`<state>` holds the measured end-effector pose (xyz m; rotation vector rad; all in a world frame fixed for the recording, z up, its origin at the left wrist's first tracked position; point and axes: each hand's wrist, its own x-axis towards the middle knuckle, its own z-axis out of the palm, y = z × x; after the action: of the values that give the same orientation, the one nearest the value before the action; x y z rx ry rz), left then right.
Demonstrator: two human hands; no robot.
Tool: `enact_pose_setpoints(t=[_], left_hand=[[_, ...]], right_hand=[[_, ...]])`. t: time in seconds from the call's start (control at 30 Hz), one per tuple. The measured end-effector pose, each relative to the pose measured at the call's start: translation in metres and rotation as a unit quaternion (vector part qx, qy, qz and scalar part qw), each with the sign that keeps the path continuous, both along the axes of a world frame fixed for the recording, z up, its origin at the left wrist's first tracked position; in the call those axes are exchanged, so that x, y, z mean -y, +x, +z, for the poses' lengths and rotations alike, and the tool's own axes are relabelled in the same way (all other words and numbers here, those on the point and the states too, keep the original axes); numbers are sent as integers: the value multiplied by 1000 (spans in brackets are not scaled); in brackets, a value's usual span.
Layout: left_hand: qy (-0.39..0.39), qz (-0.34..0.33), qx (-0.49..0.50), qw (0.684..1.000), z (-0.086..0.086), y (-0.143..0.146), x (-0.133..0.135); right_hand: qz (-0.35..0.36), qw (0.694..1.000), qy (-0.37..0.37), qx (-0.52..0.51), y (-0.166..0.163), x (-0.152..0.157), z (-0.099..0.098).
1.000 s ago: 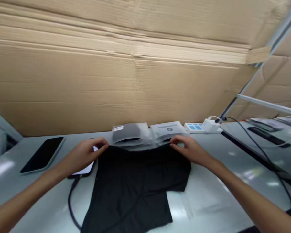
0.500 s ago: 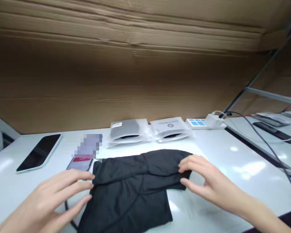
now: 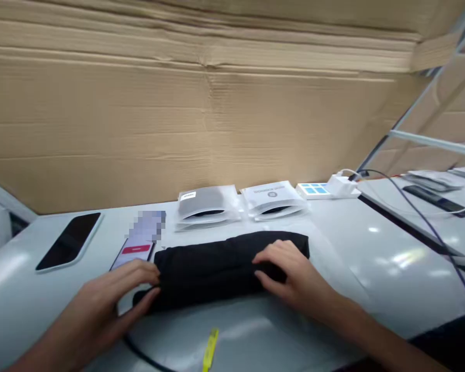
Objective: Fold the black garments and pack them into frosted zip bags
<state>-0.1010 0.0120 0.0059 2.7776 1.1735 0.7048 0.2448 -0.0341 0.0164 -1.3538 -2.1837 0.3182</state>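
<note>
A black garment [image 3: 217, 268] lies folded into a long flat band across the white table [image 3: 372, 258]. My left hand [image 3: 108, 302] grips its left end, thumb above and fingers curled under the fold. My right hand [image 3: 290, 276] rests on top of the band right of its middle, fingers pressed down into the cloth. A yellow strip [image 3: 210, 349] lies on the table in front of the garment.
A phone with a lit screen [image 3: 134, 250] and a dark phone [image 3: 70, 247] lie at the left. Two bagged packets [image 3: 207, 206] [image 3: 273, 199] sit behind the garment. A white charger and a small box [image 3: 325, 189] with cables lie at the right. A cardboard wall [image 3: 217, 113] stands behind.
The garment's top edge was carried toward me, and it now lies doubled over into a narrow band. Both hands came back with it and now press on it. The yellow strip has come into view.
</note>
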Motion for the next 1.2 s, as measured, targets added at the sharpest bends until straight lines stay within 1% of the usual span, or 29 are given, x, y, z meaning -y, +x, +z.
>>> enact_pose_setpoints(t=[0.03, 0.1, 0.13, 0.2, 0.27, 0.33, 0.4, 0.43, 0.47, 0.57, 0.63, 0.73, 0.8, 0.87, 0.9, 0.93, 0.97, 1.0, 1.03, 1.07, 1.13, 1.2], left_hand=[[19, 13, -5, 1000, 5, 0, -7], [54, 25, -13, 998, 9, 1, -14], [69, 30, -13, 997, 9, 2, -15], [84, 14, -9, 996, 7, 8, -10], [85, -16, -9, 996, 3, 19, -2], [71, -57, -22, 996, 2, 39, 5], [47, -107, -47, 992, 3, 64, 8], [41, -149, -59, 986, 4, 78, 8], [22, -171, -80, 982, 4, 91, 7], [-11, -208, -102, 973, 2, 120, -1], [-32, -219, -98, 970, -3, 130, -5], [-42, -219, -87, 971, -12, 133, -8], [-30, -218, -76, 972, -17, 131, -8], [-4, -220, -45, 974, -19, 127, -7], [17, -220, -19, 975, -19, 124, -6], [40, -217, 10, 975, -19, 121, -6], [66, -208, 41, 975, -18, 118, -6], [92, -192, 71, 974, -17, 115, -6], [115, -176, 98, 973, -16, 113, -6], [130, -164, 116, 971, -15, 110, -6], [142, -147, 139, 969, -14, 107, -7], [141, -141, 139, 970, -16, 107, -8]], right_hand=[[-18, 1000, 16, -4, 2, -7, 0], [-51, 998, 39, -7, 9, -15, 1], [-69, 997, 45, -8, 14, -16, 3], [-113, 993, 35, -10, 31, -14, 8], [-163, 987, 1, 4, 51, -8, 13], [-216, 975, -40, 30, 70, -1, 16], [-257, 963, -70, 49, 81, 2, 13], [-268, 958, -86, 54, 84, 3, 11], [-272, 955, -103, 55, 84, 3, 7], [-270, 953, -134, 41, 79, 0, -2], [-274, 952, -132, 20, 74, -4, -5], [-276, 956, -100, -18, 60, -11, 1], [-250, 965, -70, -47, 41, -15, 11], [-187, 978, -58, -76, 14, -21, 22], [-143, 983, -67, -89, -1, -23, 28], [-78, 987, -93, -104, -14, -26, 34], [-15, 985, -126, -117, -25, -28, 38], [28, 980, -143, -133, -33, -29, 43], [47, 977, -144, -151, -37, -31, 46], [35, 976, -127, -172, -36, -31, 48], [-46, 975, -62, -208, -27, -31, 48], [-121, 972, -23, -201, -13, -26, 42]])
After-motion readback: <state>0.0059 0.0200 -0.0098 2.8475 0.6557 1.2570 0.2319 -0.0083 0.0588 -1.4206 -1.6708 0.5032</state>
